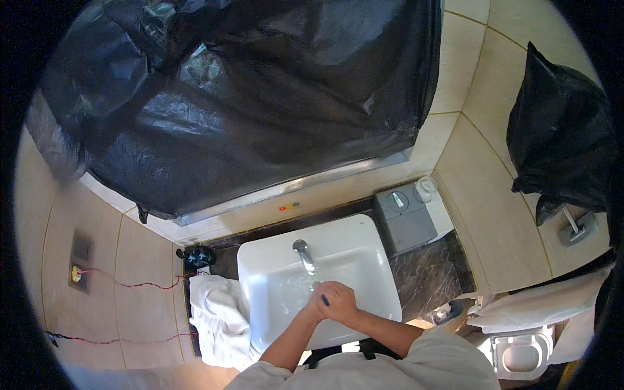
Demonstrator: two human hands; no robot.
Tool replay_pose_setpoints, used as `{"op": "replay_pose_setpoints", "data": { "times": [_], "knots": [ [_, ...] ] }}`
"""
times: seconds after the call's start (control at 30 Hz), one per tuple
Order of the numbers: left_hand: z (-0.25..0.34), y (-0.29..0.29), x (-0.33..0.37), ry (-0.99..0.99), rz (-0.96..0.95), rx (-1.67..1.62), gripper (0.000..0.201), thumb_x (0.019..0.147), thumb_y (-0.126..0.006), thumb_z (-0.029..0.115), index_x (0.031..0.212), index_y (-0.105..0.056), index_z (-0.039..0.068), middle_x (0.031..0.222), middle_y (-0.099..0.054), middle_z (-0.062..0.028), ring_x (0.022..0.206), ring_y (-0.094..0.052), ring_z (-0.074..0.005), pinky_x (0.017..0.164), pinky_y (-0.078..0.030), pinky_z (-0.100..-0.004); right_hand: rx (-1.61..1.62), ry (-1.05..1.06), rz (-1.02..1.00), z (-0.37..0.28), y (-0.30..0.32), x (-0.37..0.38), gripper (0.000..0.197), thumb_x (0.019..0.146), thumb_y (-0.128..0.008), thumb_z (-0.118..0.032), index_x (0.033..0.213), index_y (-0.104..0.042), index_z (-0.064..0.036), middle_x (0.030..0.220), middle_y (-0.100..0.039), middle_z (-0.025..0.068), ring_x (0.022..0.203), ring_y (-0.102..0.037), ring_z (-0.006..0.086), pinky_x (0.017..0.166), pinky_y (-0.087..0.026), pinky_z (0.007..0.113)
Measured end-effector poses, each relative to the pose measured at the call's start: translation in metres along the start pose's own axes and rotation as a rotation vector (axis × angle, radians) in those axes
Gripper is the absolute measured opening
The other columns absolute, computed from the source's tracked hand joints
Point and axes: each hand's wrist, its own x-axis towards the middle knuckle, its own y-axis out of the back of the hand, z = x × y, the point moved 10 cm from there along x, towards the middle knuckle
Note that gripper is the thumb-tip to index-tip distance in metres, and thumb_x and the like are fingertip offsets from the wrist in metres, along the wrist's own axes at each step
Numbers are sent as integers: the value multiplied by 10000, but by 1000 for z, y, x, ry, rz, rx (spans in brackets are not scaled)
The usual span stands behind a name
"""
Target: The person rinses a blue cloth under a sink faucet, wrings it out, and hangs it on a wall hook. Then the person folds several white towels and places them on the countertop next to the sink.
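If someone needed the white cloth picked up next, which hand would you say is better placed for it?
Probably the left hand: the white cloth lies on its side of the sink, while the right hand would likely cross the left forearm. Both hands are together near the tap.

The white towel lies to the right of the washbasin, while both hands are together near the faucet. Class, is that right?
Not quite: the head view shows the white towel to the left of the washbasin, while both hands are together near the faucet.
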Motion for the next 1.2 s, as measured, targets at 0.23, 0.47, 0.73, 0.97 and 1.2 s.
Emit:
{"op": "replay_pose_setpoints", "data": {
  "times": [0.23, 0.47, 0.73, 0.97, 1.2],
  "knots": [
    [-8, -19, -24, 203, 176, 14, 290, 918, -434, 371, 1039, -540, 129, 1013, -580, -67, 912, -579, -212, 797, -488, -346, 78, 34, -117, 11, -11, -3, 149, 717, -636, -126, 842, -620, -46, 866, -644, 119, 826, -638, 268, 743, -518, 359],
    [55, -69, -49, -224, 243, 478, 650, 872, -432, 585, 1279, -426, 78, 1241, -495, -124, 1134, -492, -280, 949, -410, -437, 1189, -1066, 292, 135, -29, -33, 213, 815, -527, -40, 994, -641, -26, 885, -649, 102, 812, -624, 202, 765, -517, 341],
    [96, -195, -115, -1226, 65, 1652, 635, 686, -759, 287, 1203, -488, 36, 1274, -438, -216, 1170, -430, -389, 1000, -322, -460, 1899, -1411, -22, 132, -114, -55, 222, 906, -511, -198, 1019, -578, -20, 995, -620, 155, 864, -620, 292, 761, -526, 433],
    [127, -145, -122, -1165, 644, 597, 188, 747, -684, 166, 803, -562, 34, 801, -579, -70, 741, -553, -217, 719, -445, -314, 1353, -1099, 449, 78, -30, 9, 156, 882, -529, -137, 855, -617, -12, 797, -599, 94, 688, -584, 217, 682, -513, 352],
    [78, -83, -70, -569, 359, -291, 202, 868, -459, 180, 866, -591, 27, 854, -594, -81, 811, -584, -207, 736, -472, -310, 155, -383, 315, 10, 30, 41, 67, 732, -556, -82, 689, -603, -58, 736, -596, 95, 675, -589, 286, 595, -465, 378]
  ]
}}
